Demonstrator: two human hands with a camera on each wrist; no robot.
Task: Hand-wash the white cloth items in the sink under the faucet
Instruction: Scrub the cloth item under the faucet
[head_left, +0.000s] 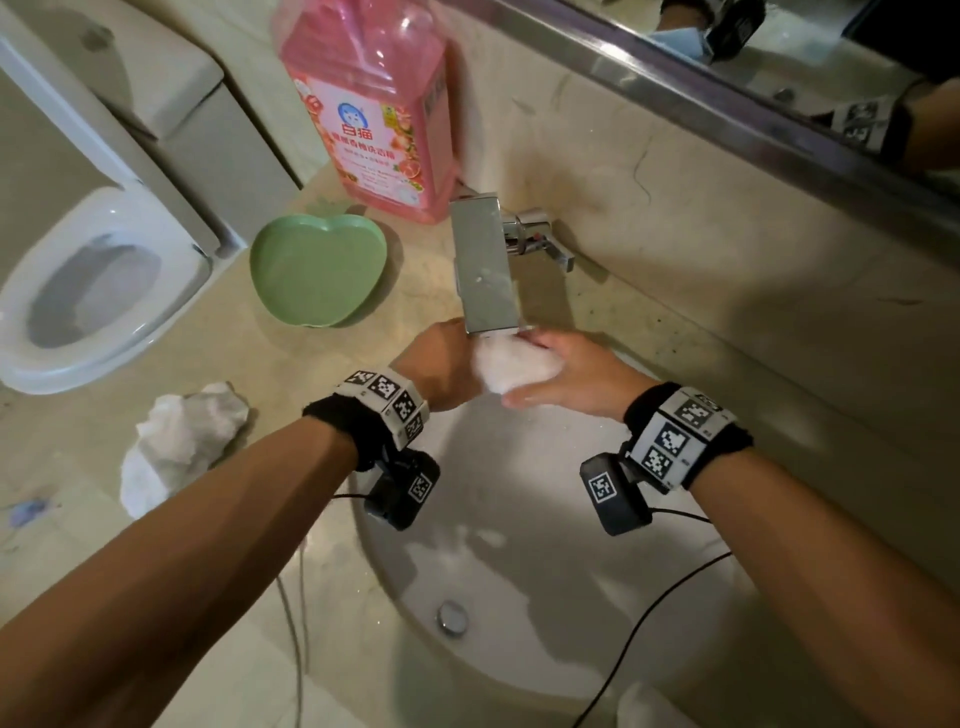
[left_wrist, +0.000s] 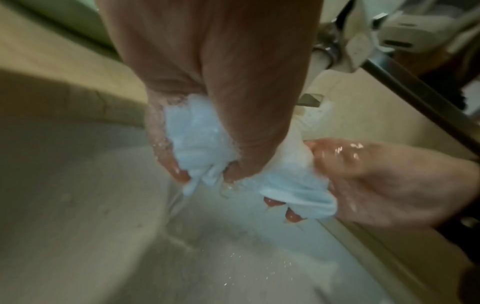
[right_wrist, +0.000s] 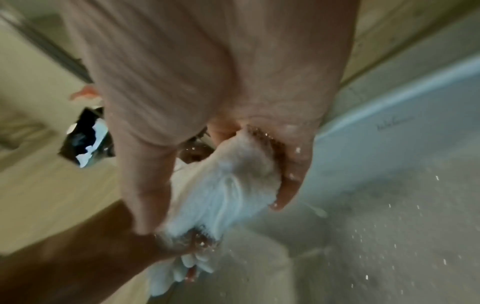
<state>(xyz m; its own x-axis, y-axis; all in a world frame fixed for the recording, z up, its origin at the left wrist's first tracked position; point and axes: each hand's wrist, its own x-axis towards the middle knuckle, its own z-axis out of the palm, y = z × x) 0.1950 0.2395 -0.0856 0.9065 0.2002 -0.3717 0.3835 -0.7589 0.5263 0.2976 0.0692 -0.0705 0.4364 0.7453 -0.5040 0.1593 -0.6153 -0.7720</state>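
Observation:
A wet, bunched white cloth (head_left: 511, 366) sits between both hands just under the square chrome faucet spout (head_left: 485, 265), above the white sink basin (head_left: 519, 545). My left hand (head_left: 447, 364) grips its left end, with fingers curled round the cloth (left_wrist: 197, 144). My right hand (head_left: 566, 374) holds the other end, fingers wrapped under the cloth (right_wrist: 233, 185). Water droplets scatter below the hands. A second crumpled white cloth (head_left: 182, 441) lies on the counter at the left.
A green apple-shaped dish (head_left: 317, 270) and a pink detergent bottle (head_left: 374, 104) stand on the beige counter behind the faucet. The drain plug (head_left: 452, 616) is in the basin. A toilet (head_left: 88, 291) is at far left. A mirror edge (head_left: 727, 104) runs along the back.

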